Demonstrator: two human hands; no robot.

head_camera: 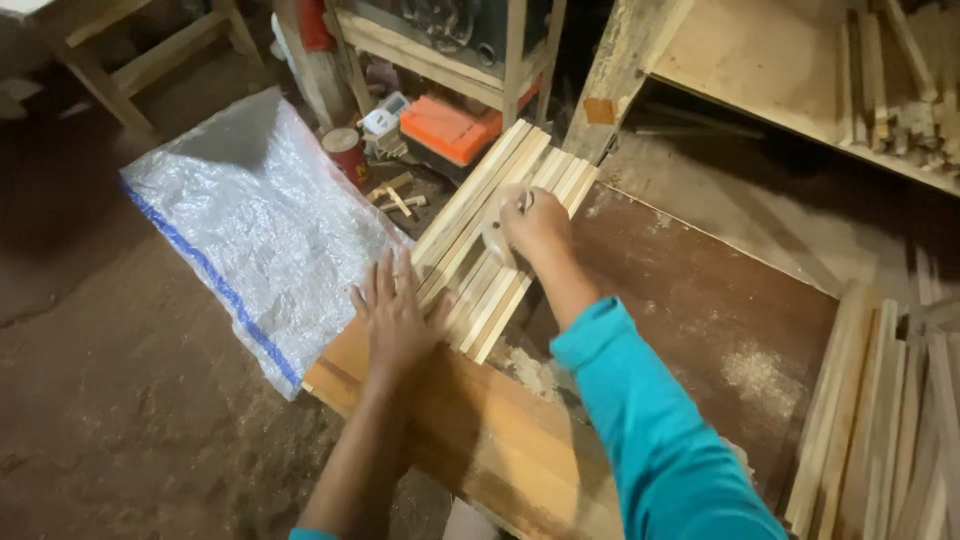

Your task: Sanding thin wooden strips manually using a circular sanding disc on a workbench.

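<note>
A person looks down at their own two bare hands working on a row of pale wooden slats (470, 250). The slats lie side by side, edges touching, on a low reddish-brown wooden board (700, 300). Their long axis runs diagonally, from just beside the left hand up and away to the right, past the right hand.

The left hand (393, 318) lies flat and fully open, palm down, fingers spread and pointing away from the body. It grips nothing; it presses on the near ends of the slats, at the edge where they meet the board. It is the nearer hand to the near ends.

The right hand (535, 225), reaching from a teal sleeve (650, 420), rests farther along on top of the slats, about midway up their length. Its fingers are curled around a small pale object (497, 232), possibly a pad or block; what it is cannot be told.

The slats are thin, straight, square-edged strips of raw light wood. To the left of the left hand a crinkled white woven plastic sack (250, 220) with a blue stripe lies on the dirt floor. To the right of the right arm, well apart, more loose slats (870, 420) lie in a pile. Sawdust (750, 365) dusts the board.
</note>
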